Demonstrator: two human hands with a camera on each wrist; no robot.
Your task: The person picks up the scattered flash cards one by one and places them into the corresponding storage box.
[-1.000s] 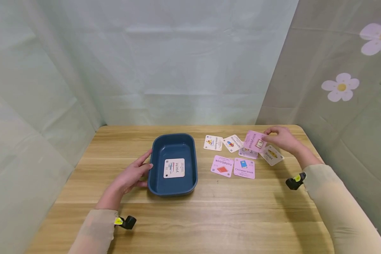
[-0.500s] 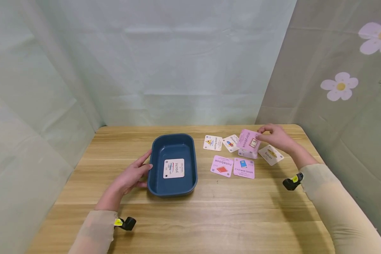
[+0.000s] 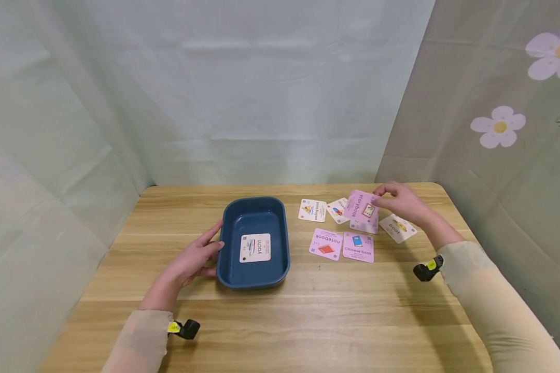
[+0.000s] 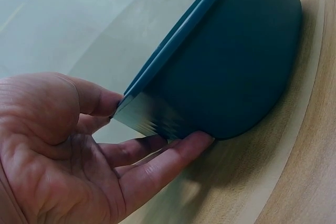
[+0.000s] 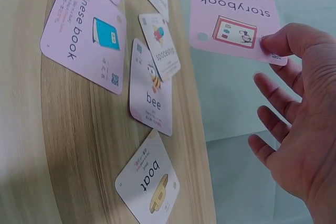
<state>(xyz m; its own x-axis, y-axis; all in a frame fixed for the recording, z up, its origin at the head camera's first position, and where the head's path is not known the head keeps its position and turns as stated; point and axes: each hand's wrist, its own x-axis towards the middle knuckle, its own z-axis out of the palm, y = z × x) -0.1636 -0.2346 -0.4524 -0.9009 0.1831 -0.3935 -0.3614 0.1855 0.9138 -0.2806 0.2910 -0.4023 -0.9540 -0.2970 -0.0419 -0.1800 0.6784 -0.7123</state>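
Observation:
My left hand (image 3: 198, 259) grips the left side of a navy blue tray (image 3: 261, 221), its thumb at the rim and fingers against the outer wall, as the left wrist view shows. A yacht card (image 3: 255, 247) lies inside the tray. Between thumb and forefinger my right hand (image 3: 403, 202) pinches a pink storybook card (image 5: 236, 14) by one corner, raised above the table. In the head view that card partly covers the bee card (image 5: 149, 90) and the spaceship card (image 3: 337, 210). The other fingers of the right hand are spread loosely.
Around the right hand lie a sailing boat card (image 3: 312, 210), a notebook card (image 3: 326, 244), a Chinese book card (image 3: 359, 246) and a boat card (image 3: 398, 228). The wooden table (image 3: 308, 321) ends at pale curtains (image 3: 270, 103) behind and on both sides.
My right hand has moved left with the storybook card, from beside the boat card to over the bee and spaceship cards. The left hand and tray stay in place.

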